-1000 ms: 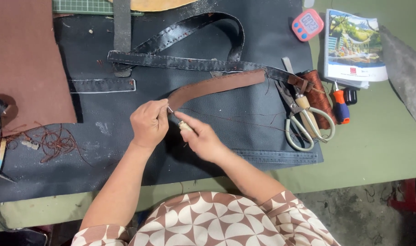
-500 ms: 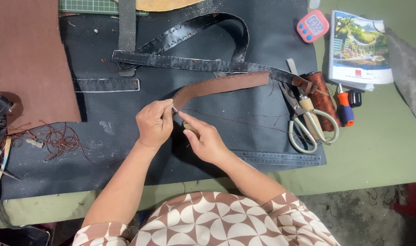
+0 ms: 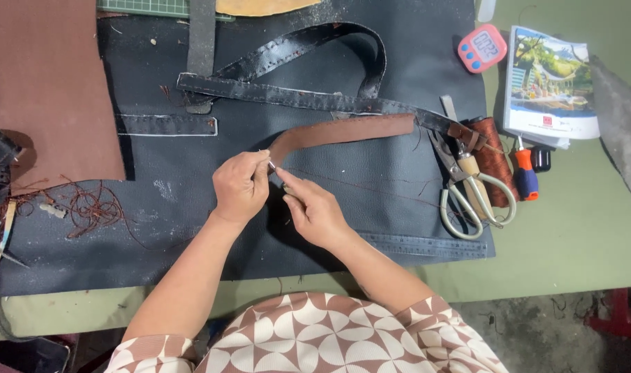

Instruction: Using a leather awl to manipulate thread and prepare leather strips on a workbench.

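A brown leather strap (image 3: 343,132) lies across a dark leather sheet (image 3: 371,186), its left end raised between my hands. My left hand (image 3: 241,186) pinches that end of the strap. My right hand (image 3: 315,211) meets it from the right, fingertips closed on a small needle-like tool at the strap's tip; the tool itself is mostly hidden. A thin brown thread (image 3: 371,188) runs from the hands to the right across the sheet.
Black stitched straps (image 3: 295,100) lie above the brown strap. Scissors (image 3: 467,193), a brown thread spool (image 3: 494,159), a small orange-handled tool (image 3: 525,176), a pink timer (image 3: 483,48) and a booklet (image 3: 550,83) sit right. A brown leather sheet (image 3: 46,90) and tangled thread (image 3: 91,207) lie left.
Both hands stay at the strap's end; the right fingers have shifted slightly against the left. The view has drifted a little.
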